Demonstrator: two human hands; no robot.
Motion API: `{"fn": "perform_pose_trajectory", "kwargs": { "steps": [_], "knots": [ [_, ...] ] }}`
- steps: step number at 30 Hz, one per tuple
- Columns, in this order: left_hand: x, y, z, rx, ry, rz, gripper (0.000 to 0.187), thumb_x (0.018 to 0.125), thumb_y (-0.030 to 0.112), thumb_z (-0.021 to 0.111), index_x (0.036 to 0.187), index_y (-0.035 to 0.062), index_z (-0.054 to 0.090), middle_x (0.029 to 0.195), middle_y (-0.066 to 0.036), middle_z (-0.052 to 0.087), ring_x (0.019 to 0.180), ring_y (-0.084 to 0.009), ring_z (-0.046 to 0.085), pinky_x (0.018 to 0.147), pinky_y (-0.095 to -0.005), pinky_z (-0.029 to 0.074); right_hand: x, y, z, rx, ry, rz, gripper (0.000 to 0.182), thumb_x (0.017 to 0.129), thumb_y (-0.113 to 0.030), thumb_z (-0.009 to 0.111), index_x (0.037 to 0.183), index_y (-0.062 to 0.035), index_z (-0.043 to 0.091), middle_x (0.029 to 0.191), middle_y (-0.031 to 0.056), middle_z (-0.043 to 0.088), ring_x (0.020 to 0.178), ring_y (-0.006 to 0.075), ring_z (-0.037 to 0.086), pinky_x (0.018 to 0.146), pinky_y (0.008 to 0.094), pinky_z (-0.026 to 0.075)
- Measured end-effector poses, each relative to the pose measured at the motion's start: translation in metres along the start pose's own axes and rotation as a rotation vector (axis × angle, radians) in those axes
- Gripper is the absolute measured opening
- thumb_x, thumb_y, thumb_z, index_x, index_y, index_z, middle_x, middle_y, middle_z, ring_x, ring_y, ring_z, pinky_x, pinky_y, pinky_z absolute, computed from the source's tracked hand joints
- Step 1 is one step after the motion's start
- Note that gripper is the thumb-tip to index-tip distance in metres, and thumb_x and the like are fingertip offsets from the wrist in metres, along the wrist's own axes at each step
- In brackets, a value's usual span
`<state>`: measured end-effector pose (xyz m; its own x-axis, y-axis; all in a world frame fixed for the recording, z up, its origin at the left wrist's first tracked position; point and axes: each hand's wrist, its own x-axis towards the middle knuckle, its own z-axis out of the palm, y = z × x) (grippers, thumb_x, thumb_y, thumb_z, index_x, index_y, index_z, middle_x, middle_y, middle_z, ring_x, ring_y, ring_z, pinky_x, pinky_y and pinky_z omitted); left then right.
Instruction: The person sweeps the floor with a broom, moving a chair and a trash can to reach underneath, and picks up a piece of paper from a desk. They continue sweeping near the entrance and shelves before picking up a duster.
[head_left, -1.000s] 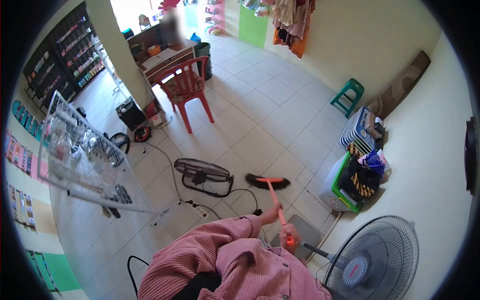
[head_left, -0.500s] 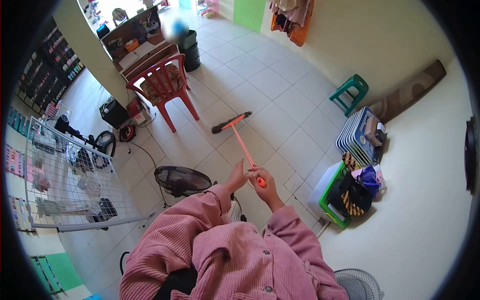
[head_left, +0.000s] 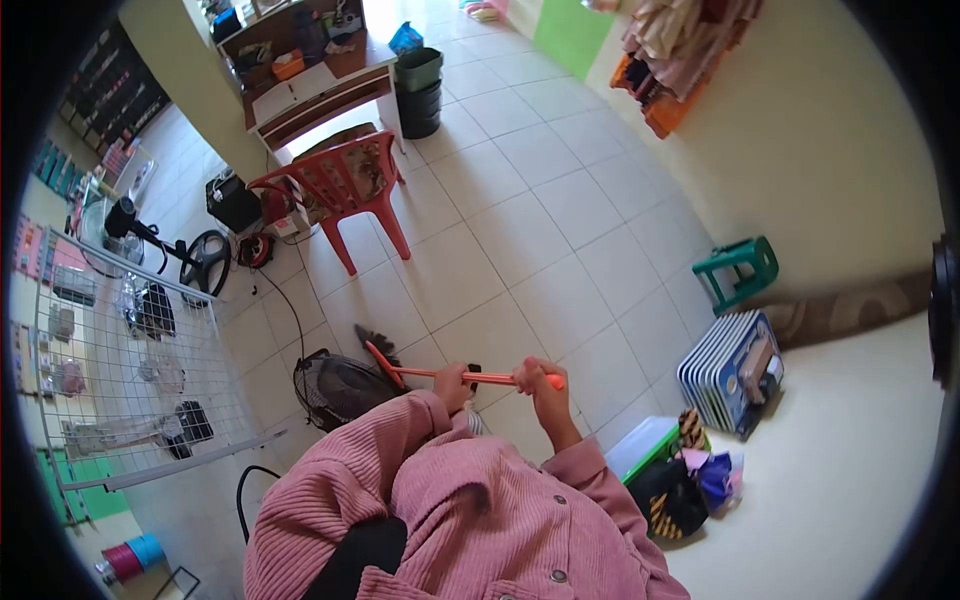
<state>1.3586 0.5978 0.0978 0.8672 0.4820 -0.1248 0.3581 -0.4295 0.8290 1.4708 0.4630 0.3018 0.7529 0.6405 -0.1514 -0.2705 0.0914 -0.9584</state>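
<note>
A broom with an orange handle (head_left: 495,378) lies nearly level across the view in front of my body. Its dark bristle head (head_left: 378,343) points left, at the near side of the fan (head_left: 340,390), and overlaps it in this view. My left hand (head_left: 455,387) is wrapped round the middle of the handle. Close to the handle's end, my right hand (head_left: 542,390) grips it, with the end poking out past the fingers. Pink corduroy sleeves cover both arms.
A red plastic chair (head_left: 345,190) stands ahead before a desk (head_left: 330,90). On the left is a white wire rack (head_left: 130,360). To the right are a green stool (head_left: 740,272), a stack of folded tables (head_left: 725,370) and a green-lidded box (head_left: 640,445). A black cable crosses the floor.
The broom has swung from pointing forward to pointing left, its head now by the fan. My left hand has moved down onto the handle, apart from my right. The view has turned slightly.
</note>
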Motion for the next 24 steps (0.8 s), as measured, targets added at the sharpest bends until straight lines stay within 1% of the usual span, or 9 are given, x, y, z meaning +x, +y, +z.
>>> {"fn": "perform_pose_trajectory", "kwargs": {
  "steps": [5, 7, 11, 14, 17, 18, 21, 22, 24],
  "knots": [
    [0.095, 0.006, 0.032, -0.202, 0.246, 0.081, 0.008, 0.081, 0.014, 0.062, 0.084, 0.0069, 0.060, 0.084, -0.014, 0.059, 0.083, -0.0358, 0.056, 0.073, -0.0440, 0.043, 0.070, -0.063, 0.021, -0.261, -0.057, 0.024, 0.041, 0.094, -0.015, 0.050, 0.056, -0.0033, 0.041, 0.054, 0.0010, 0.039, 0.053, 0.0119, 0.038, 0.051, 0.0287, 0.032],
    [0.132, 0.022, 0.044, -0.305, 0.396, 0.130, 0.009, 0.082, 0.016, 0.063, 0.086, 0.0078, 0.062, 0.084, -0.013, 0.059, 0.083, -0.0347, 0.056, 0.073, -0.0434, 0.043, 0.091, -0.068, 0.027, -0.404, -0.167, -0.145, 0.037, 0.091, -0.010, 0.050, 0.058, -0.0007, 0.040, 0.054, 0.0027, 0.039, 0.052, 0.0120, 0.037, 0.049, 0.0290, 0.031],
    [0.189, 0.022, 0.035, -0.205, 0.278, 0.037, 0.009, 0.083, 0.018, 0.063, 0.084, 0.0102, 0.067, 0.089, -0.011, 0.060, 0.085, -0.0324, 0.056, 0.075, -0.0412, 0.043, 0.136, -0.052, 0.035, -0.504, -0.273, -0.332, 0.029, 0.088, -0.004, 0.051, 0.061, 0.0032, 0.040, 0.054, 0.0058, 0.039, 0.049, 0.0123, 0.036, 0.047, 0.0297, 0.029],
    [0.222, 0.021, 0.017, -0.199, 0.069, -0.013, 0.014, 0.083, 0.023, 0.062, 0.077, 0.0125, 0.069, 0.091, -0.010, 0.061, 0.092, -0.0305, 0.053, 0.079, -0.0418, 0.042, 0.170, -0.060, 0.030, -0.498, -0.287, -0.294, 0.029, 0.086, -0.003, 0.053, 0.061, 0.0038, 0.040, 0.054, 0.0067, 0.038, 0.049, 0.0146, 0.035, 0.047, 0.0312, 0.028],
    [0.236, 0.025, 0.015, -0.147, 0.017, -0.122, 0.016, 0.083, 0.026, 0.062, 0.077, 0.0131, 0.070, 0.089, -0.009, 0.061, 0.096, -0.0310, 0.053, 0.081, -0.0425, 0.042, 0.183, -0.063, 0.032, -0.505, -0.339, -0.330, 0.029, 0.085, -0.003, 0.055, 0.061, 0.0038, 0.041, 0.054, 0.0073, 0.039, 0.049, 0.0159, 0.036, 0.047, 0.0320, 0.029],
    [0.239, 0.019, 0.017, -0.100, 0.072, -0.066, 0.018, 0.084, 0.031, 0.062, 0.086, 0.0151, 0.069, 0.098, -0.010, 0.060, 0.103, -0.0342, 0.050, 0.089, -0.0492, 0.039, 0.187, -0.060, 0.033, -0.510, -0.369, -0.359, 0.029, 0.084, -0.003, 0.056, 0.060, 0.0038, 0.041, 0.054, 0.0076, 0.039, 0.049, 0.0163, 0.037, 0.047, 0.0322, 0.029],
    [0.249, 0.017, 0.011, 0.005, 0.060, -0.260, 0.024, 0.085, 0.038, 0.061, 0.095, 0.0175, 0.067, 0.109, -0.010, 0.056, 0.110, -0.0365, 0.045, 0.094, -0.0595, 0.033, 0.199, -0.048, 0.041, -0.531, -0.476, -0.420, 0.027, 0.081, -0.002, 0.059, 0.060, 0.0027, 0.044, 0.055, 0.0105, 0.044, 0.049, 0.0214, 0.042, 0.048, 0.0345, 0.033],
    [0.262, -0.020, 0.035, -0.077, 0.116, -0.210, 0.030, 0.085, 0.045, 0.060, 0.099, 0.0192, 0.064, 0.116, -0.010, 0.052, 0.114, -0.0388, 0.041, 0.094, -0.0686, 0.026, 0.204, -0.046, 0.046, -0.539, -0.512, -0.443, 0.027, 0.081, -0.002, 0.060, 0.059, 0.0023, 0.044, 0.056, 0.0112, 0.045, 0.049, 0.0231, 0.043, 0.049, 0.0351, 0.034],
    [0.277, -0.026, 0.026, -0.064, 0.087, -0.232, 0.030, 0.084, 0.047, 0.061, 0.095, 0.0189, 0.064, 0.114, -0.008, 0.053, 0.118, -0.0394, 0.039, 0.095, -0.0698, 0.025, 0.215, -0.040, 0.048, -0.611, -0.611, -0.413, 0.024, 0.076, -0.008, 0.065, 0.060, -0.0003, 0.048, 0.060, 0.0139, 0.050, 0.056, 0.0317, 0.049, 0.053, 0.0391, 0.040]
  ]
}}
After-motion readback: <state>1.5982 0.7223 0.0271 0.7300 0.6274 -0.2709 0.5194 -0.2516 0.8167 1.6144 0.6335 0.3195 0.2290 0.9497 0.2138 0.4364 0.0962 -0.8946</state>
